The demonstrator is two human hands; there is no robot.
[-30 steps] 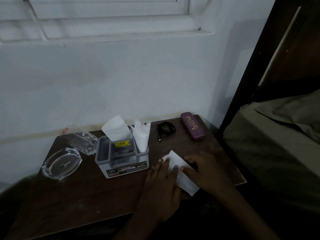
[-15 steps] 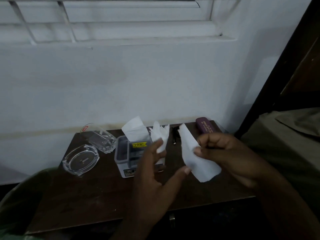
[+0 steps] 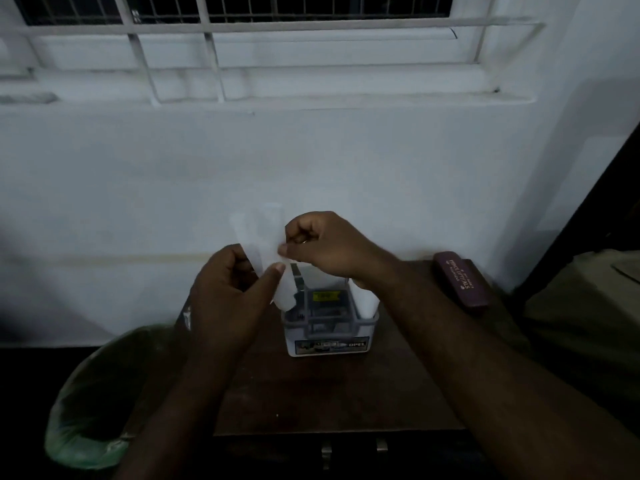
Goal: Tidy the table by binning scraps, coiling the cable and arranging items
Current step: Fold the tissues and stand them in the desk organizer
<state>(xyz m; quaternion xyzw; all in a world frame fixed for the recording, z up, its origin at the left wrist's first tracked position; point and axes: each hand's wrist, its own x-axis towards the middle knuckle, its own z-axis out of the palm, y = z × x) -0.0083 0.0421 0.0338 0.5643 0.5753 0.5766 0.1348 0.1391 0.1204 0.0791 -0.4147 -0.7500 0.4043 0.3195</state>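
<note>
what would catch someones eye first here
Both hands, the left hand and right hand, pinch a white paper scrap in mid-air above the grey organiser box on the wooden table. A green-lined bin waits at lower left.

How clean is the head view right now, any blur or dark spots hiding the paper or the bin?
Head view: dim throughout. The white paper, pinched by the left hand and right hand, is motion-blurred and nearly merges with the pale wall. The green-lined bin sits in deep shadow. Window bars bow from wide-angle distortion. No glare.
</note>
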